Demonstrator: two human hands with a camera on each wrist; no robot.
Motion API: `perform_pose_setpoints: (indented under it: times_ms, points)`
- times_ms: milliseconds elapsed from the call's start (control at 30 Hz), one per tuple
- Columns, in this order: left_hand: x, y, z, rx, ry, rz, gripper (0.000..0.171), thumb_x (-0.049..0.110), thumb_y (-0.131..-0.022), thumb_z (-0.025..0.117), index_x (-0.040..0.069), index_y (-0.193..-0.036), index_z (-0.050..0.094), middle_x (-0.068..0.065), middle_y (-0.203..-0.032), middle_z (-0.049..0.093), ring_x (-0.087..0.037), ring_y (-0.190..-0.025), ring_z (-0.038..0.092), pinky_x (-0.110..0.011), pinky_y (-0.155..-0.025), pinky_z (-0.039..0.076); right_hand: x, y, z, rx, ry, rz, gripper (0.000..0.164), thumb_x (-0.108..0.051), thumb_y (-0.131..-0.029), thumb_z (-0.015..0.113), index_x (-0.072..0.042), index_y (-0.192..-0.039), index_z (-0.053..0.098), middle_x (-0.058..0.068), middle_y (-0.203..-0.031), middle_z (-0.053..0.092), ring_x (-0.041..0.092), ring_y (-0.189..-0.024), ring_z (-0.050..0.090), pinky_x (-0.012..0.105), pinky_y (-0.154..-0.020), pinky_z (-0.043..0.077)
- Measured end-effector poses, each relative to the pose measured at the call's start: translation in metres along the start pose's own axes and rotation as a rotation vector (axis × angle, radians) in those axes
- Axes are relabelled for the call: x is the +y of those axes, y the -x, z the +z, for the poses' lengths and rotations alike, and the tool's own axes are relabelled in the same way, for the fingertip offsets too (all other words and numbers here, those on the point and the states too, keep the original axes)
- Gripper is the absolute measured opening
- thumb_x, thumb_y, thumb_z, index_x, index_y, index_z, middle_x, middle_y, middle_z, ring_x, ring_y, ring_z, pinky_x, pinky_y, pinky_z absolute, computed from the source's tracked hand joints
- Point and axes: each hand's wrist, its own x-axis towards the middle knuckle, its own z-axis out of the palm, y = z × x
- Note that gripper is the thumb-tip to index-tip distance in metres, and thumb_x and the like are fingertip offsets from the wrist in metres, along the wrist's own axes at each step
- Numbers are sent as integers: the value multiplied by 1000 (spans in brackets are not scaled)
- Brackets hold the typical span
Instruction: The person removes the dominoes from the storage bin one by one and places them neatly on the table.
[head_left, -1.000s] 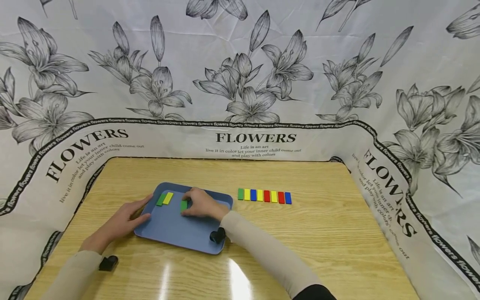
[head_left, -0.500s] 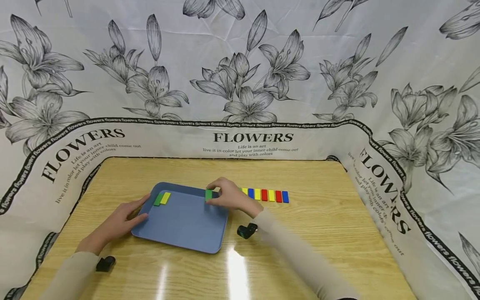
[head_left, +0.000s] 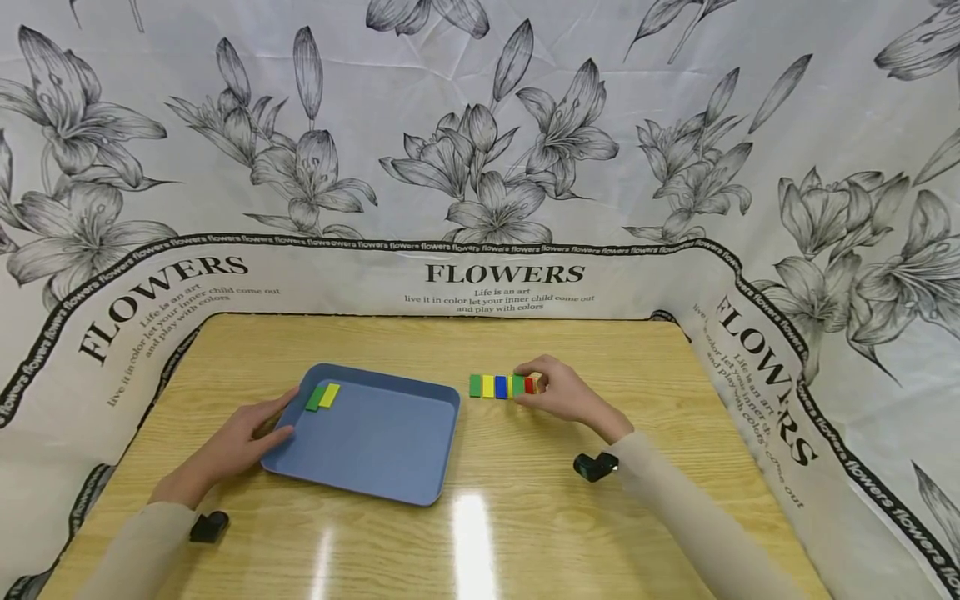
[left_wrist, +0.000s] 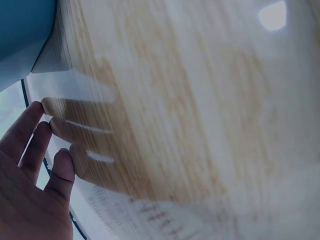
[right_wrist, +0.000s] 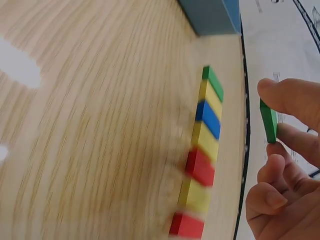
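My right hand (head_left: 572, 398) pinches a green rectangular block (right_wrist: 269, 121) between thumb and fingertips, held above a row of coloured blocks (head_left: 500, 387) on the table. In the head view that hand hides the right end of the row. A blue tray (head_left: 367, 442) lies to the left, slightly turned. At its left rim rests my left hand (head_left: 234, 443), thumb and forefinger spread along the edge. Inside the tray, near its far left corner, a green block (head_left: 315, 398) and a yellow block (head_left: 328, 396) lie side by side, a little offset.
The row runs green, yellow, blue, yellow, red, yellow, red in the right wrist view. A wood-grain table (head_left: 570, 533) carries everything. Behind and along the sides hangs a white flower-printed cloth (head_left: 510, 183). Bright light reflects off the tabletop.
From over the tray, my right hand has carried the green block to the right, past the tray's rim and over the row. The left hand stays at the tray's left rim.
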Motion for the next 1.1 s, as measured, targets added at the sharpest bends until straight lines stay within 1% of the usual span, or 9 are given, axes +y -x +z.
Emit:
perform_pose_setpoints:
  times_ms: [167,267,400,633,767,833,1000,1067,1100]
  points:
    - [-2,0,0,-12,-3,-11,63,21,-102,66,4,-158,41,-26,-148,55,-48,-134,53,2,-104,17,25,16,-16,28,27,11,46,-19,-90,80,-2,-131,67,19,-126,63,16,-75,52,29,-66,45]
    - [-3,1,1,-13,-5,-18,63,22,-102,66,5,-158,41,-25,-148,55,-47,-134,53,0,-106,20,39,24,-21,34,38,32,47,-19,-91,80,0,-132,67,20,-126,63,15,-76,53,28,-66,45]
    - [-4,1,1,-20,-9,-27,63,23,-102,65,6,-158,40,-25,-149,55,-46,-135,53,-5,-108,26,55,33,-25,42,14,73,47,-17,-91,78,0,-133,65,21,-126,61,17,-81,56,27,-66,48]
    - [-5,0,2,-23,-18,-28,63,23,-103,65,5,-158,40,-24,-149,55,-45,-135,54,-6,-108,28,79,41,-31,58,-20,95,48,-12,-92,77,4,-134,63,20,-114,60,20,-83,55,28,-63,47]
    - [-5,0,2,-27,-18,-32,63,23,-103,65,5,-158,40,-24,-150,54,-45,-136,53,-15,-111,35,88,42,-33,64,1,111,48,-12,-92,77,4,-134,63,19,-108,58,20,-82,52,29,-66,45]
    - [-4,0,1,-30,-24,-34,63,23,-103,65,5,-158,40,-25,-150,54,-45,-136,53,-26,-112,42,91,42,-34,63,10,119,48,-11,-92,77,5,-135,63,18,-106,57,20,-81,51,31,-68,44]
    - [-1,0,1,-17,-23,-15,63,20,-101,66,4,-157,42,-26,-148,55,-47,-133,55,-28,-110,44,97,41,-36,64,26,139,48,-11,-92,76,6,-135,62,19,-106,57,19,-79,52,31,-66,44]
    - [-2,0,1,-9,-16,-8,63,20,-101,67,4,-157,42,-26,-148,56,-47,-133,55,-14,-109,38,99,41,-36,65,22,145,48,-10,-92,75,7,-135,61,20,-106,57,20,-77,52,30,-64,44]
    - [-2,0,1,-8,-18,-10,63,20,-101,67,4,-157,42,-26,-148,56,-47,-133,54,-12,-109,36,100,41,-37,64,22,144,48,-10,-92,75,7,-136,61,20,-105,57,20,-77,52,29,-64,44]
